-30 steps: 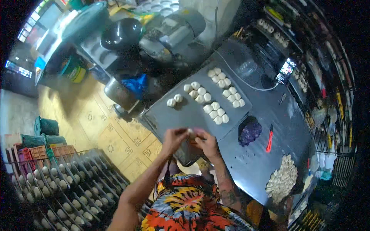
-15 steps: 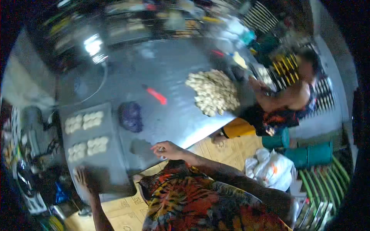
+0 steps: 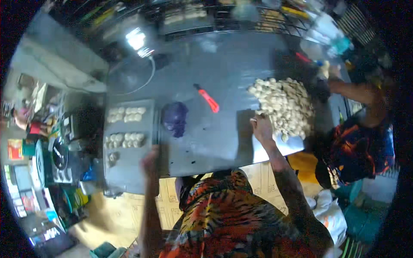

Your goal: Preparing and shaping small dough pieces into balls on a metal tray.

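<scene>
My right hand [image 3: 263, 128] is at the near left edge of a heap of small pale dough pieces [image 3: 284, 105] on the grey metal table. Its fingers are curled closed, and whatever they may pinch is too small to make out. My left hand [image 3: 150, 162], smeared by motion, is over the right side of a flat grey tray [image 3: 129, 167]; its fingers cannot be read. Pale dough balls [image 3: 125, 140] sit in clusters on the tray, with a smaller cluster [image 3: 112, 158] nearest me. Between tray and heap lie a purple mound [image 3: 174, 119] and a red-handled blade tool [image 3: 208, 99].
At the right a co-worker's arm [image 3: 355, 91] reaches over the table's far right corner. A bright lamp [image 3: 136, 39] with a curved cable stands at the back left. White bags [image 3: 330, 215] are on the floor at the right. Another person [image 3: 31, 122] is far off at left.
My right hand has gone from the table's front edge rightward to the dough heap. My left hand has come off the tray's near part, where a small dough cluster now shows. The view has turned left.
</scene>
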Tool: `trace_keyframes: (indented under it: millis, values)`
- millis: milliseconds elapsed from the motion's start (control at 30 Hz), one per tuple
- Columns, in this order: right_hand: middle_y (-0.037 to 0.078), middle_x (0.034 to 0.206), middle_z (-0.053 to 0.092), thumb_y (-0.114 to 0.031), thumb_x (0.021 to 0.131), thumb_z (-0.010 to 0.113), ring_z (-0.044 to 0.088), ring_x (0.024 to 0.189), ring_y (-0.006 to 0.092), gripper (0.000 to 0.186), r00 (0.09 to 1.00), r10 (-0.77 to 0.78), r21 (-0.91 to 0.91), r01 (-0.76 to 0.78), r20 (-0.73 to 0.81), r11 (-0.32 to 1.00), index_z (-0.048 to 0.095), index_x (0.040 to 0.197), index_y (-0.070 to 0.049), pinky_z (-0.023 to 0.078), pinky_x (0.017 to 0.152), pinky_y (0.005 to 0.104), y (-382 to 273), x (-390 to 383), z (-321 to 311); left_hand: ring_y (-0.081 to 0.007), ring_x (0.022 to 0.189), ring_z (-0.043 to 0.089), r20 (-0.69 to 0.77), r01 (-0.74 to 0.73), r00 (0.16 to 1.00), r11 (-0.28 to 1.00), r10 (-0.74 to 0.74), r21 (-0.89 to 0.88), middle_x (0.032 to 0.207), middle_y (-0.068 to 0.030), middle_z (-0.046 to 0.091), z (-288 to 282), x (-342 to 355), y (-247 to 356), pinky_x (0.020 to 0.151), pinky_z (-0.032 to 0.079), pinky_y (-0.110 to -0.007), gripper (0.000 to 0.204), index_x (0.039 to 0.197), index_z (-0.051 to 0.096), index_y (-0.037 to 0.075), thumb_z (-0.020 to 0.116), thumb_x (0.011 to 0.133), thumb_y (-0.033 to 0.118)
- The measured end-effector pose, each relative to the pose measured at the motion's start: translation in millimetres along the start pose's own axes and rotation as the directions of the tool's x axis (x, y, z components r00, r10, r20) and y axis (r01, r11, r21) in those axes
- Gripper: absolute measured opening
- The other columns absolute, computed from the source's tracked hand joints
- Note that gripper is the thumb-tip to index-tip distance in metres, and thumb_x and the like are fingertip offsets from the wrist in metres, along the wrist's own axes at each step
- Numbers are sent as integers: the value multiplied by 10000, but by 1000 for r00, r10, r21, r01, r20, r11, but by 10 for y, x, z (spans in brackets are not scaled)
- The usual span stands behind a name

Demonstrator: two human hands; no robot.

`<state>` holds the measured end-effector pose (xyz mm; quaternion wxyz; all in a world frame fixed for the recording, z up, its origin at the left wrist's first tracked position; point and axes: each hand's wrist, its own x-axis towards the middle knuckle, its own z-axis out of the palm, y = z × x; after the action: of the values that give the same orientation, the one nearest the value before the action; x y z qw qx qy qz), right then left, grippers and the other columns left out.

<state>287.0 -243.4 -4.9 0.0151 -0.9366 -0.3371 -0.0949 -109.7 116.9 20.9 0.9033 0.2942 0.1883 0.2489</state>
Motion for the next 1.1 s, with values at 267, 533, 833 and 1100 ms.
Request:
trace_keyframes:
  millis: [267,533,833,1100]
  values:
    - [81,980,695,-119,852,746,621,804,190,216,877,-326,923,-270,353,273,703,1033,-8,494,773,304,-2157,456,-131,-154,774,615,-172,256,954,368,-246,894,1006,-71,717,799,588,-470,726,505,-263,271,1104,704,-9,691,878,139]
    - [179,1222,590,77,753,571,561,1090,349,347,955,-287,777,232,-69,586,661,1085,32,464,901,362,-2221,1573,785,-139,798,631,-297,289,943,816,-151,500,935,-85,716,241,365,253,728,511,-268,235,1044,689,-28,711,871,130]
    - [140,1092,603,75,688,523,556,1003,357,357,951,-308,722,222,-13,656,652,1015,12,459,879,379,-2349,1462,556,-140,768,627,-339,361,930,546,-144,757,910,-89,711,530,265,380,705,504,-255,196,983,663,-11,716,870,139]
    - [125,1066,612,49,688,533,555,967,365,296,930,-332,738,335,-158,586,634,959,-10,462,873,385,-2368,1328,579,-164,730,632,-355,15,922,903,154,430,877,-95,703,582,-204,-461,651,497,-252,203,967,636,-15,720,875,146]
